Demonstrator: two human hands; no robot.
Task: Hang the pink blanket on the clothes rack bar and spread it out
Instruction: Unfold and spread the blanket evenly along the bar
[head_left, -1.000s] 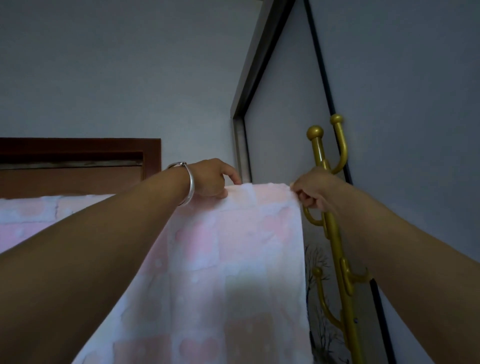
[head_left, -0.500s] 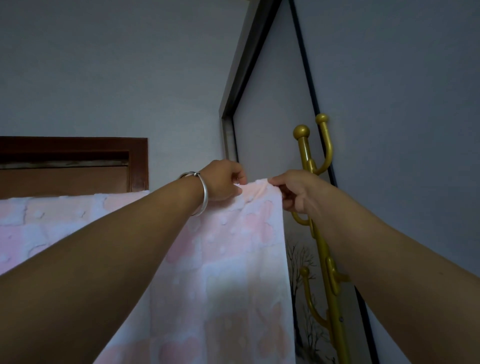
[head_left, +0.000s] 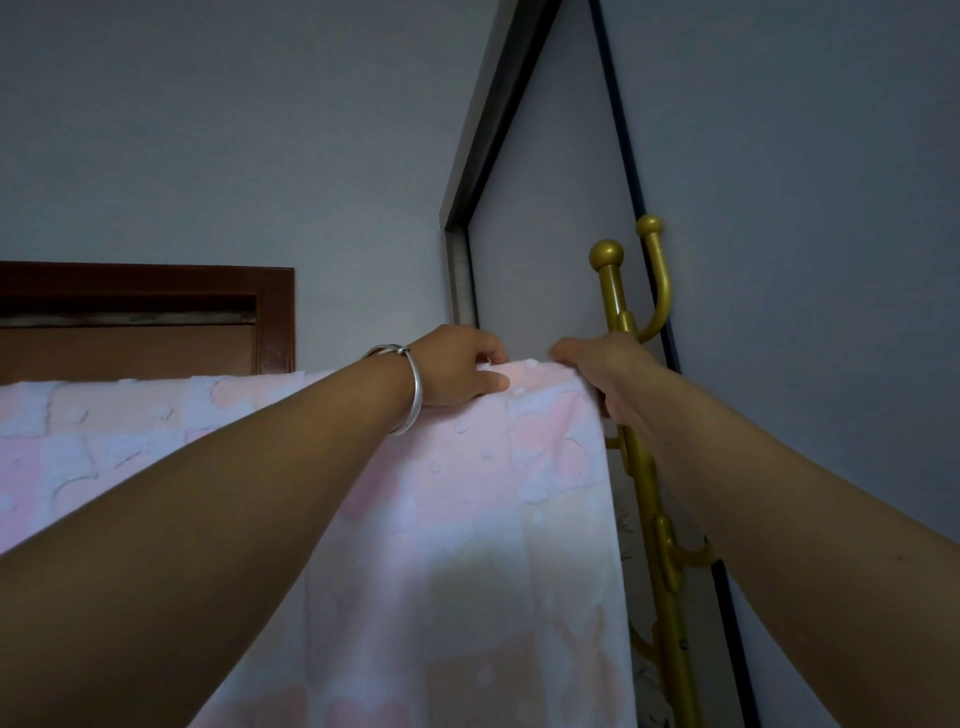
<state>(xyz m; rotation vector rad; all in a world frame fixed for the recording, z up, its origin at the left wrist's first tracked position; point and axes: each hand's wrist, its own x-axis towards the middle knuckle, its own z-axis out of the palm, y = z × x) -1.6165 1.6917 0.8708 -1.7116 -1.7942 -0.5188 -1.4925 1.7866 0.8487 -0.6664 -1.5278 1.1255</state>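
We find no box, basket or other vessel in this view; the one thing that carries anything is the line along which the pink blanket is draped, and the bar itself lies hidden under the cloth, so we cannot make out its form. The blanket hangs from that top edge in a broad sheet, its pale pink and white squares running off the left border and down out of view, while its right edge falls straight just beside a gold coat stand with ball-topped hooks. Behind all this we look up at a grey wall, a dark-framed panel leaning into the corner, and at the left the top of a brown wooden door frame. Our left hand, a silver bangle on its wrist, is closed over the blanket's top edge, thumb on the near face and fingers curled over the far side, pinching the cloth. Our right hand sits at the blanket's upper right corner, close to the left one but not touching it, fingers curled down around the corner; in the dim light we believe it grips the cloth, though the fingertips are hidden. The gold stand's post passes behind that right wrist.
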